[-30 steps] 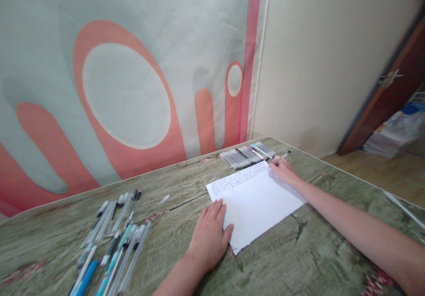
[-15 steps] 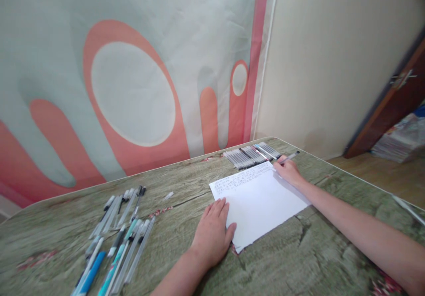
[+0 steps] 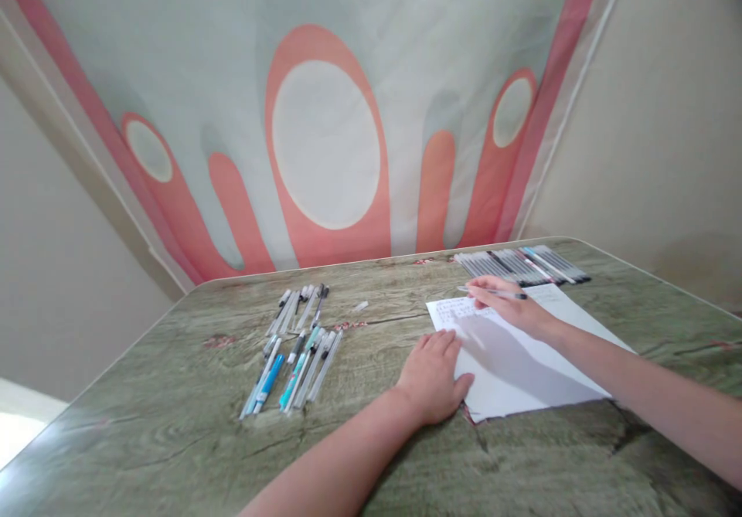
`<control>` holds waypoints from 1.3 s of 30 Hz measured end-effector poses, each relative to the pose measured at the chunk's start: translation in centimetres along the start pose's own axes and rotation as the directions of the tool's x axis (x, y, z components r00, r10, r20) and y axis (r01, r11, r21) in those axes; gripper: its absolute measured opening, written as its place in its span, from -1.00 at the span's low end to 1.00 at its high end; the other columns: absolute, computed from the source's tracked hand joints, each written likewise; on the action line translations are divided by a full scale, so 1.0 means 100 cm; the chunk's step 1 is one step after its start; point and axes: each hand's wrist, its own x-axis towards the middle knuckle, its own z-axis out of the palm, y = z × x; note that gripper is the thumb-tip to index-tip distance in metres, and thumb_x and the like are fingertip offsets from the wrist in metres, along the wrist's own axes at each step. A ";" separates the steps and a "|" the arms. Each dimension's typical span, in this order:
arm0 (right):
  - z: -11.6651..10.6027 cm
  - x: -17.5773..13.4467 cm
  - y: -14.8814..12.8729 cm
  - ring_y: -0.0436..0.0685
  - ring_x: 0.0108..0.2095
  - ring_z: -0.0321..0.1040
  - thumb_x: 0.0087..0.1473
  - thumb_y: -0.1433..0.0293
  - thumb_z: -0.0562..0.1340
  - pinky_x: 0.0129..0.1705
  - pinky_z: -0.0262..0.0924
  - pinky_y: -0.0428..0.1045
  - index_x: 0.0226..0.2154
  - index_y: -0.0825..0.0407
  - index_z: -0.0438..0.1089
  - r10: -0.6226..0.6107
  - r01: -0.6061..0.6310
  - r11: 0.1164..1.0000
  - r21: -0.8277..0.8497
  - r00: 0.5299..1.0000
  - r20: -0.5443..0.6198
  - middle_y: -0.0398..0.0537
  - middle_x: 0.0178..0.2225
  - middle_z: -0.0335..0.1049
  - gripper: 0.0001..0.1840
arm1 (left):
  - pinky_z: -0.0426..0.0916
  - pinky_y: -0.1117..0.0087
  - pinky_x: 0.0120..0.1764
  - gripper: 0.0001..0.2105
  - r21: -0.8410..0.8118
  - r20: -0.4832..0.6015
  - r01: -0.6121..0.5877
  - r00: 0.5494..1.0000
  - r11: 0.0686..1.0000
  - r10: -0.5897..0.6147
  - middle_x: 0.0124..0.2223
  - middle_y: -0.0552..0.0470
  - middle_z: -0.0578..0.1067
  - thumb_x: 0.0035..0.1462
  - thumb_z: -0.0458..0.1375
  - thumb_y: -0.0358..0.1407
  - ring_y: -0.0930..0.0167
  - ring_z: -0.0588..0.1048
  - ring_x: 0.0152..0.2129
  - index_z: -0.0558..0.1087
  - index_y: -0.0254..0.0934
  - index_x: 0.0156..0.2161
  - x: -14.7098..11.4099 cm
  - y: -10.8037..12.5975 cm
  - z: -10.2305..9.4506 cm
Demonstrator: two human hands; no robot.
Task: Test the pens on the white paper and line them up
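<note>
A white sheet of paper (image 3: 539, 382) lies on the table, with lines of handwriting across its upper part. My left hand (image 3: 432, 374) rests flat on the sheet's left edge, its fingers outstretched and the thumb apart. Closed fingers of my right hand (image 3: 502, 303) grip a slim clear pen (image 3: 511, 294), which lies almost level over the written lines. A shadow falls on the paper below this hand, which looks raised off the sheet. Its forearm crosses the paper's right side and covers part of it.
Beyond the paper, a tight row of pens (image 3: 510, 265) runs along the far right of the table. Several loose pens and markers, one a thick blue marker (image 3: 270, 382), lie left of my left hand. A small clear piece (image 3: 361, 305) sits between. A printed banner (image 3: 406, 53) hangs behind.
My view has swung left. My right hand has moved with the pen from the right end of the writing toward its left part and looks lifted. My left hand stays on the paper's edge.
</note>
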 end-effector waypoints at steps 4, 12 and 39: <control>0.060 0.021 -0.022 0.06 -0.34 0.33 -0.01 0.09 0.12 -0.30 0.23 0.00 -0.24 0.05 0.33 -0.018 -0.029 0.971 0.237 0.981 0.195 0.00 -0.30 0.41 -0.60 | -0.08 0.22 0.14 -0.49 0.011 -0.012 0.003 1.000 1.000 -0.002 0.16 -0.15 0.17 0.14 -0.18 -0.09 0.27 0.08 0.12 0.16 -0.37 0.10 0.000 0.000 0.000; 0.116 0.051 0.000 -0.03 -0.53 0.26 -0.09 0.19 0.20 -0.44 0.15 -0.08 -0.39 0.03 0.30 0.006 -0.095 0.865 0.493 0.984 0.179 -0.15 -0.53 0.37 -0.74 | -0.05 0.21 0.13 -0.49 -0.006 -0.011 0.007 1.000 1.000 -0.007 0.14 -0.16 0.20 0.13 -0.17 -0.08 0.28 0.10 0.11 0.15 -0.37 0.09 -0.001 0.000 0.001; 0.114 0.046 0.008 -0.04 -0.55 0.23 -0.09 0.28 0.19 -0.46 0.11 -0.08 -0.42 0.05 0.30 -0.046 -0.050 0.897 0.439 0.978 0.205 -0.16 -0.55 0.36 -0.82 | 0.24 0.47 -0.35 -0.91 0.076 0.041 0.545 0.835 0.835 -0.548 -0.40 -0.03 0.51 -0.12 0.14 -0.36 0.40 0.44 -0.41 0.48 -0.30 -0.44 -0.010 -0.139 -0.076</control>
